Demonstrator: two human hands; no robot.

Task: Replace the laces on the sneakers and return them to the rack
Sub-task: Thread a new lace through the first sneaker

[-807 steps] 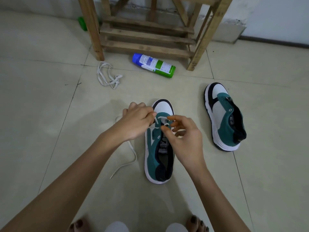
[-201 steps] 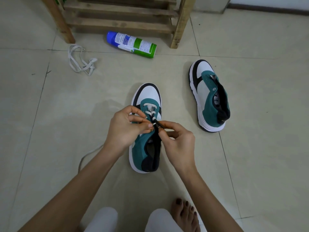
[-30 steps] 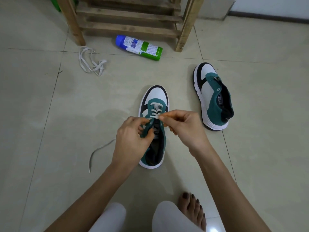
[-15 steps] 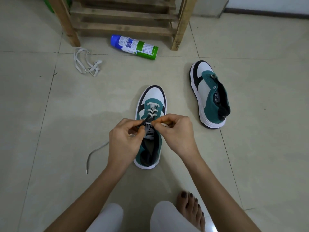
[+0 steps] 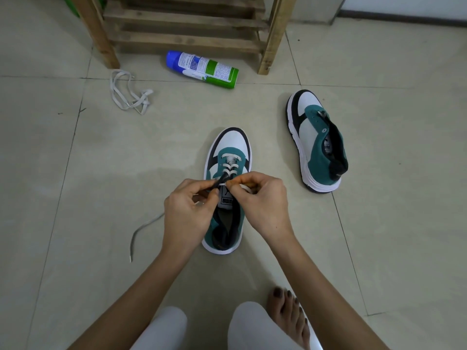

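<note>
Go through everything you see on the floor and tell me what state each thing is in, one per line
Near sneaker: upright, laced partway.
Far sneaker: no laces, tipped on its side.
White lace: threaded in the near sneaker, free end trailing on the floor.
Loose lace: lying bunched by the rack.
Spray can: on its side.
Rack: bottom shelf has no shoes.
Left hand: pinching the lace.
Right hand: pinching the lace.

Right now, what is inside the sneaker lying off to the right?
Inside the unlaced sneaker only a pale insole with a dark logo shows. Its black collar hides the rest; the toe end cannot be seen.
</note>
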